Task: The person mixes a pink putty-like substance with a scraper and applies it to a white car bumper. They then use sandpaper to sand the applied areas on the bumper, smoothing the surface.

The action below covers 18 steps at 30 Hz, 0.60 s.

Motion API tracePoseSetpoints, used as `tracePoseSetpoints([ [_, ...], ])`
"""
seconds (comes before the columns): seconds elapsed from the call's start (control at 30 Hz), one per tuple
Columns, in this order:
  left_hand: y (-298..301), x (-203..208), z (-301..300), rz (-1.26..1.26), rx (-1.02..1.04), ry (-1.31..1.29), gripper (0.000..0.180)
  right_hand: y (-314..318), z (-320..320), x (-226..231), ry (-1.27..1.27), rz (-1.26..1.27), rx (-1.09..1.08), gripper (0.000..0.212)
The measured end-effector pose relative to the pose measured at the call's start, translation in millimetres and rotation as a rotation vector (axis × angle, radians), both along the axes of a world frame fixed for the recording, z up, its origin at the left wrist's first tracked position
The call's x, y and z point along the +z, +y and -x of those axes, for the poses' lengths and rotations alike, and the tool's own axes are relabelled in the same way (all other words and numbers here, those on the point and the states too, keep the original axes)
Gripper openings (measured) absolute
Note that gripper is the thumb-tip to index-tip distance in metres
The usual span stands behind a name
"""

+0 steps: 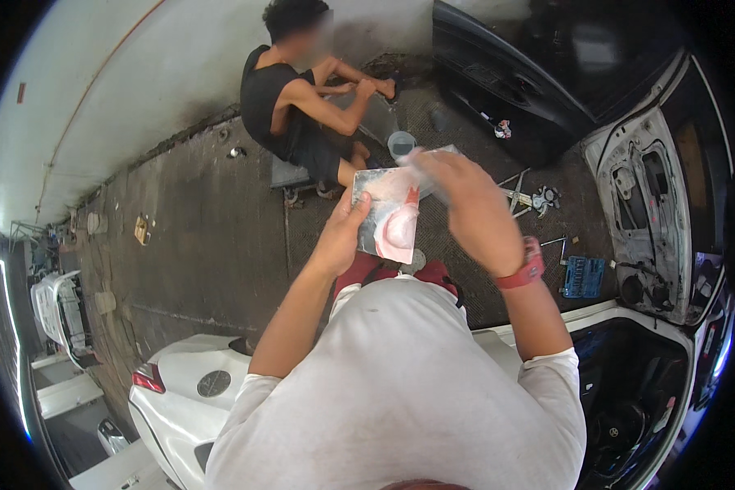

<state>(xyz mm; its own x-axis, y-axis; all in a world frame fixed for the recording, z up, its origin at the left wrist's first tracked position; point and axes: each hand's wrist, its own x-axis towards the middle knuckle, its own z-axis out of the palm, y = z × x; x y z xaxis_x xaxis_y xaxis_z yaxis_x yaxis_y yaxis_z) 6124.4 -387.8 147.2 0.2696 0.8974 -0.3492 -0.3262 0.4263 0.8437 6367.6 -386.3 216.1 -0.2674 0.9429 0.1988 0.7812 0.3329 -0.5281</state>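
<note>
In front of the wearer's chest, in the head view, the left hand (345, 230) was clamped on the flat board (368, 242), its thumb over the near left face; a thick mound of pale pink paste (398, 229) sat on the board's lower right part, with a thinner smear across the top and a redder streak along the right side; the right hand (472, 211), blurred, was just at the board's upper right corner, apart from the left hand, its fingers stretched toward that edge; whether they gripped anything I could not tell; a red wristband (523, 265) circled the right wrist. Beyond the board, a co-worker in a black sleeveless top (261, 98) sat low near the wall, knees bent and hands close together by one shin; a small bucket (401, 145) stood on the dark floor (212, 237) between that person and the right hand. To the right, a dark door panel (514, 73) leaned at the back; a metal mechanism (539, 200) and a blue tool case (583, 278) lay nearer, beside a white car door (645, 216); at lower left stood a white car part with a red lamp (188, 392).
</note>
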Motion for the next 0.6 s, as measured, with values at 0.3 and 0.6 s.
tracePoseSetpoints([
  [0.3,20.5,-6.5,4.9,-0.152,0.507,0.037,0.041,-38.5,34.0,-9.6,-0.244,-0.049,0.346,0.062],
  [0.6,26.1,-0.8,-2.6,0.027,0.289,-0.248,0.043,-27.7,38.7,-12.6,0.131,-0.096,0.396,0.059],
])
